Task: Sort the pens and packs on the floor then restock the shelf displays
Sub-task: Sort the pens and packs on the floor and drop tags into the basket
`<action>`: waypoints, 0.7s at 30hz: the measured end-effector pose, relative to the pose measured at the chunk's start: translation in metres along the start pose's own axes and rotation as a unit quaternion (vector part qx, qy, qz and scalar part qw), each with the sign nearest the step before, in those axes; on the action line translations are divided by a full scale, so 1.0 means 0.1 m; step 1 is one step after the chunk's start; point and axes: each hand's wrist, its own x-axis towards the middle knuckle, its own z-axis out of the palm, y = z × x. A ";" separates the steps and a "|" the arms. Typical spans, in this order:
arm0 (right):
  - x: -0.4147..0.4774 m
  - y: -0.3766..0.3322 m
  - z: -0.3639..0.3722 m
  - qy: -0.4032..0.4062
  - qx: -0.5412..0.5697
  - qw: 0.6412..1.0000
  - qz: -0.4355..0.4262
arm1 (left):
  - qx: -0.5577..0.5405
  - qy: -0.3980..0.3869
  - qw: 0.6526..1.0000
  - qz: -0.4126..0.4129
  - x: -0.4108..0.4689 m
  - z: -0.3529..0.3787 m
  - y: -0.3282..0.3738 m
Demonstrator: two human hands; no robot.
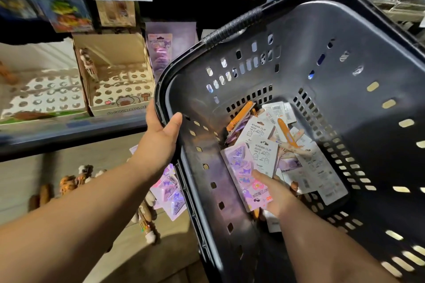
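While the left hand (pixel 161 142) is gripping the rim of the tilted black perforated plastic basket (pixel 345 41), thumb lying over the inside wall and fingers hidden behind the rim, the right hand (pixel 276 193) is reaching inside and pinching a glossy purple character-print pack (pixel 241 167). That pack is lying against white binder-clip cards (pixel 262 151) and orange pens (pixel 241 112) piled in the basket's lower corner. More purple packs (pixel 171 193) and brown figure-topped pens (pixel 69 184) are lying on the beige floor (pixel 128 248), below the dark shelf (pixel 69 133) carrying a cardboard display box with round holes (pixel 119 85).
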 end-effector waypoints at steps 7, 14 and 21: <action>0.06 -0.04 0.00 -0.021 -0.029 0.999 0.014 | 0.007 0.018 1.000 0.002 -0.02 0.03 0.05; 0.09 -0.08 0.00 -0.039 -0.045 0.998 0.038 | 0.017 0.015 1.000 0.012 -0.02 0.04 0.04; 0.11 -0.11 0.18 -0.048 -0.018 0.999 -0.005 | 0.002 0.012 1.000 0.011 -0.01 0.05 0.02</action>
